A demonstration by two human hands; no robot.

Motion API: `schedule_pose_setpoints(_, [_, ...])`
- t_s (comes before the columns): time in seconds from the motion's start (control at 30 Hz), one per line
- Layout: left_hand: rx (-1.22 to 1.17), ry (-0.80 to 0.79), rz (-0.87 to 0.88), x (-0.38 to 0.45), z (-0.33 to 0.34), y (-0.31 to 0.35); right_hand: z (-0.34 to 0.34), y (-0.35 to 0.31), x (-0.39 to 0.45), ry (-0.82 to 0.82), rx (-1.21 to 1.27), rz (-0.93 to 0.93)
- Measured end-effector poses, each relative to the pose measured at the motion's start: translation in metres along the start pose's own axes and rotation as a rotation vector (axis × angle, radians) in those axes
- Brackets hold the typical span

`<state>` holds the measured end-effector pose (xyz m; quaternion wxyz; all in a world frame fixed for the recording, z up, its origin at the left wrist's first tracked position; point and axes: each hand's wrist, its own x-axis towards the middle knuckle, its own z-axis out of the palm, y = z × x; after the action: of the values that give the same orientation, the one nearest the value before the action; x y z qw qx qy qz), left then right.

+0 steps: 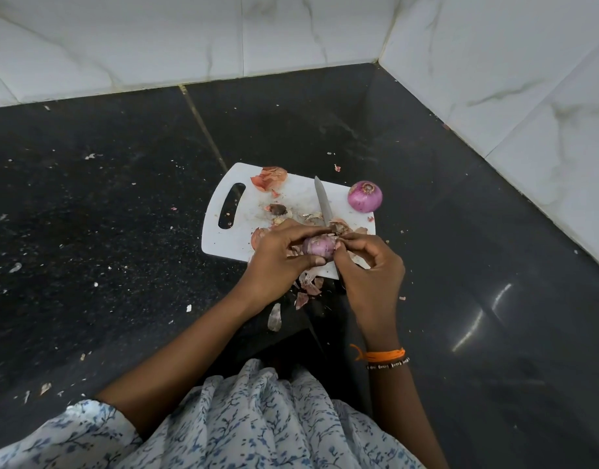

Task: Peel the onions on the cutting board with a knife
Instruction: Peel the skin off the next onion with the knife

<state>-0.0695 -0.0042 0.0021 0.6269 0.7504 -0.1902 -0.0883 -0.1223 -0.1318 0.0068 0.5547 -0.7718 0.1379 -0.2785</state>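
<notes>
A white cutting board lies on the black counter. Just above its near edge my left hand grips a partly peeled purple onion. My right hand pinches the skin at the onion's right end with thumb and fingertips. The knife lies on the board beyond my hands, blade pointing away; neither hand holds it, and its handle is mostly hidden under them. A second purple onion, its outer skin off, sits at the board's far right corner.
Dry onion skins lie at the board's far edge, and more scraps on the counter under my hands. White marble-tiled walls close the counter at the back and right. Small crumbs dot the counter on the left.
</notes>
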Motion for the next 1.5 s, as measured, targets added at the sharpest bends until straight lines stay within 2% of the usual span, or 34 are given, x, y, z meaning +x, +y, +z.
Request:
schedule_pose_setpoints(0.27, [-0.098,0.003,-0.073,0.0,0.002,-0.004,0.002,0.009,-0.002,0.042,0.269,0.237])
schedule_pose_setpoints(0.47, [-0.218,0.048,-0.178,-0.001,0.003,-0.002,0.008,0.015,-0.007,-0.277,0.449,0.353])
schedule_pose_setpoints(0.6, [-0.472,0.111,-0.296,-0.004,0.004,0.001,0.012,0.017,-0.009,-0.394,0.507,0.325])
schedule_pose_setpoints(0.8, [-0.531,0.179,-0.387,0.0,0.001,0.003,0.012,0.017,-0.01,-0.414,0.553,0.29])
schedule_pose_setpoints(0.97, [-0.538,0.191,-0.437,0.002,-0.001,0.001,0.014,0.017,-0.012,-0.405,0.563,0.337])
schedule_pose_setpoints(1.1, [-0.597,0.081,-0.456,0.003,-0.005,0.001,0.012,0.021,-0.01,-0.354,0.578,0.384])
schedule_pose_setpoints(1.2, [-0.508,0.02,-0.408,0.001,-0.005,0.004,0.01,0.02,-0.01,-0.355,0.566,0.374])
schedule_pose_setpoints(1.3, [-0.496,0.051,-0.394,0.0,-0.003,0.004,0.01,0.02,-0.01,-0.374,0.584,0.366])
schedule_pose_setpoints(1.5, [-0.453,0.13,-0.479,0.005,-0.007,0.005,0.008,0.023,-0.014,-0.425,0.594,0.338])
